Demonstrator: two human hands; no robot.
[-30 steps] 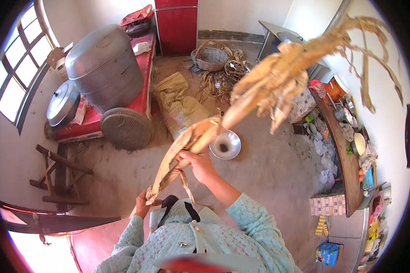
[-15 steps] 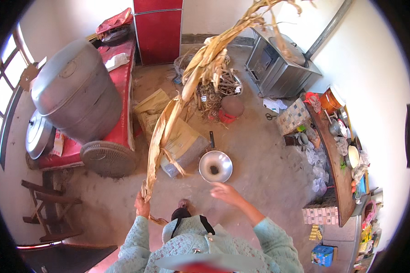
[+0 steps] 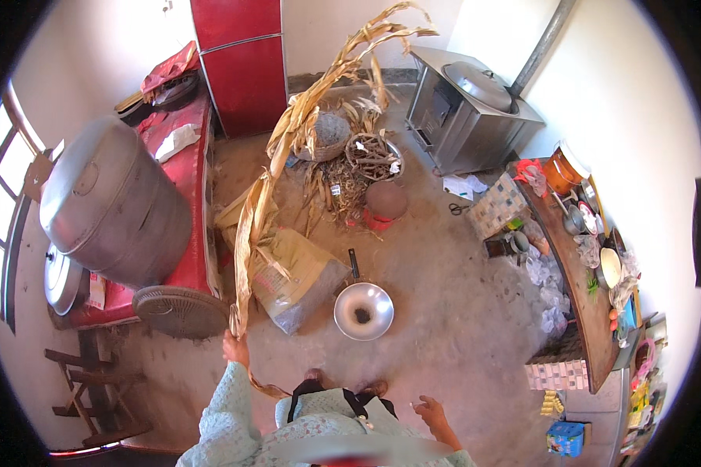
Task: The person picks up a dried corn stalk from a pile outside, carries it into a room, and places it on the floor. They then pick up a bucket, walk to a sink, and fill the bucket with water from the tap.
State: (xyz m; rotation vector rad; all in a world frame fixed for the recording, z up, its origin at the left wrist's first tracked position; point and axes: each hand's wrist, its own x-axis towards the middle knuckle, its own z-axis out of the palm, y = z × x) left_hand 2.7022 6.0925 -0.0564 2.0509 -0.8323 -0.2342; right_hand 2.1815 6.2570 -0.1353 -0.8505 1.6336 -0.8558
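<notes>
A long dried corn stalk [image 3: 258, 204] with withered leaves rises at a slant from my left hand [image 3: 236, 349]. My fingers are wrapped around its lower end, and a loose strip of leaf trails below the grip. The stalk's leafy top bends to the right, over the far part of the room. My right hand [image 3: 435, 418] is low on the right with nothing in it, its fingers loosely bent and apart. On the floor ahead sits a silver wok [image 3: 384, 317] with a dark patch at its centre and a black handle pointing away.
A sack [image 3: 300, 284] lies left of the wok. Beyond are a basket of sticks [image 3: 375, 156], a red stool [image 3: 378, 222] and a metal stove [image 3: 475, 117]. On the left, a red table [image 3: 199, 210] carries a big steamer pot [image 3: 117, 206]. Along the right stands a cluttered wooden counter [image 3: 565, 268].
My right hand has drawn back from beside the wok toward the lower right. The stalk's top has swung left and lower in view, still in my left hand. The view has shifted slightly.
</notes>
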